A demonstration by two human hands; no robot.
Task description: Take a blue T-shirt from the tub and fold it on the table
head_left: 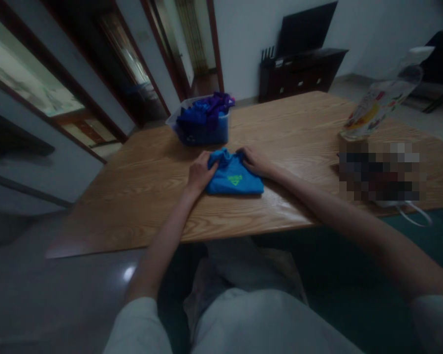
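A bright blue shirt [236, 182] with a small green print lies folded into a compact bundle on the wooden table. Its collar-like gathered part is at the far edge, between my hands. My left hand [200, 171] grips the left far corner, thumb on top of the cloth and the other fingers partly hidden behind it. On the other side, my right hand [256, 161] has its fingers curled over the far right edge of the shirt. Just beyond the shirt stands a clear plastic bin [173, 121] heaped with blue and purple clothes [206, 112].
The wooden table [143, 196] has its near edge close to my body. A large clear bottle [380, 101] with a white cap stands at the right, beside a blurred-out patch with a white cord [419, 218]. A dark cabinet [299, 76] with a television [306, 30] stands against the wall.
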